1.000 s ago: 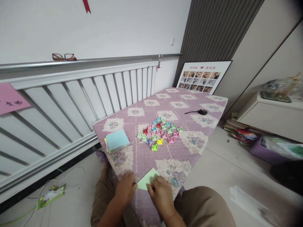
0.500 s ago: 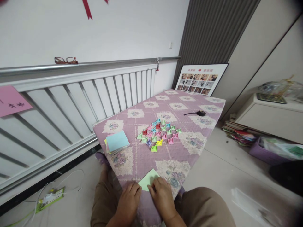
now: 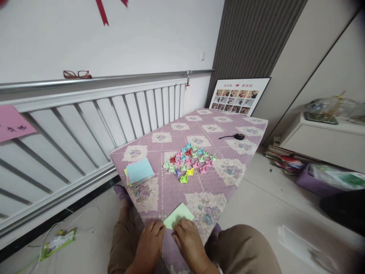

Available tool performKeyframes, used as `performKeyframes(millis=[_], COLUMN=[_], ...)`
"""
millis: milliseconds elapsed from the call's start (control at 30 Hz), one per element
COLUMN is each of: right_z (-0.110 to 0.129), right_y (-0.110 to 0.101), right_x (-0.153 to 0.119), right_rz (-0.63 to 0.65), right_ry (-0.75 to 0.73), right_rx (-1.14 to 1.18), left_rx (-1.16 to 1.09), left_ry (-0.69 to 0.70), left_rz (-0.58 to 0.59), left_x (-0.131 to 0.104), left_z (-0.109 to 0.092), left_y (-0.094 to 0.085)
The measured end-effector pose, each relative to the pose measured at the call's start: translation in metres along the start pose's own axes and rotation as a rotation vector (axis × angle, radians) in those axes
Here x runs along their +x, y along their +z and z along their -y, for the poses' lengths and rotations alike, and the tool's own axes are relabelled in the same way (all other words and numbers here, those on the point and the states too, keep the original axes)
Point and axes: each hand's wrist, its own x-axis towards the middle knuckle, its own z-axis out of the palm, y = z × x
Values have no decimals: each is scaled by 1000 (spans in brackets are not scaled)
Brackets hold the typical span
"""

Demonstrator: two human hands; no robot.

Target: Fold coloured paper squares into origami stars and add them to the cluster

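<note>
A light green paper (image 3: pixel 179 214), folded along its near edge, lies on the table's purple floral cloth (image 3: pixel 173 192). My left hand (image 3: pixel 151 239) presses on its left corner with the fingers together. Over the paper's near right part rests my right hand (image 3: pixel 188 239), its fingers curled and pressing down on it. Beyond the paper, several small folded paper shapes (image 3: pixel 189 160) in green, pink, blue, red, yellow and purple stand close together. A stack of square coloured papers (image 3: pixel 139 171), blue on top, lies at the left edge of the table.
A black object with a thin strap (image 3: pixel 238 136) lies at the table's far right. The white radiator (image 3: pixel 128 118) runs along the left edge, with glasses (image 3: pixel 77 74) on the pipe above. A power strip (image 3: pixel 58 243) is on the floor at left.
The view has shifted slightly. My right hand has moved a little left along the paper's near edge, and more of the paper's right side shows. My left hand stays at the left corner.
</note>
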Motion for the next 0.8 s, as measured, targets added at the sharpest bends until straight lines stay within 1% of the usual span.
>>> performKeyframes(millis=[167,267,367,533,633,700,800], right_z=[-11,-16,-17,-16,-15,-12,-5], right_y=[0,1,4,5,2,0,-6], right_x=[6,6,4,3,4,6,10], right_rz=[71,74,42,-4,-20,-21,-25], right_ry=[45,1,-48,-74,-58,-56,-82], right_rx=[-19,-71,-102,-99,-88,-81,-94], left_rx=[-27,-60,-76,-77,-40,-26,-56], left_ry=[11,-31,-50,56,74,82,98], left_rz=[-5,5,-6,-36,-44,-64,-105], left_x=[2,7,13,23,28,31,32], left_z=[3,2,1,0,0,1,2], left_y=[-8,-16,-20,-14,-12,-14,-24])
